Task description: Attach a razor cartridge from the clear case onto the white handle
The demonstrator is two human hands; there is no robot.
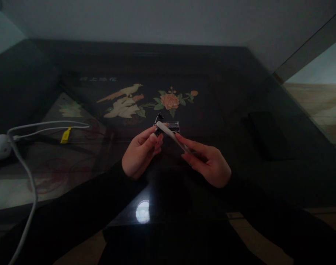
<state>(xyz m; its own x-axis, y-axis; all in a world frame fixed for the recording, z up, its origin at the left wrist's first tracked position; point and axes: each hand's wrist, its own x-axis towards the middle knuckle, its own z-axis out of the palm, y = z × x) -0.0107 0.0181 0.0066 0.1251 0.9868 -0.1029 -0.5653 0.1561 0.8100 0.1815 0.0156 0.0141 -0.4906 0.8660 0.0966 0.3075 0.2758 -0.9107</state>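
Note:
My left hand (140,152) is closed, with thumb and fingers pinched on a small black piece (159,118) that rises above the fingertips. My right hand (208,162) grips a slim, pale, flat piece (172,135) between thumb and fingers. That pale piece slants up to the left, and its far end reaches the black piece by the left fingertips; whether they are joined I cannot tell. Just beyond, a small dark box-like thing with shiny edges (172,126) shows partly behind the pale piece. Its lower part is hidden, and the dim light blurs details.
Both hands are over a dark glass-topped table (212,198) with a bird-and-flower picture. At left are a white plug block (0,147), a white cable (32,184) and a yellow tag (65,135). A flat black object (268,135) lies at right.

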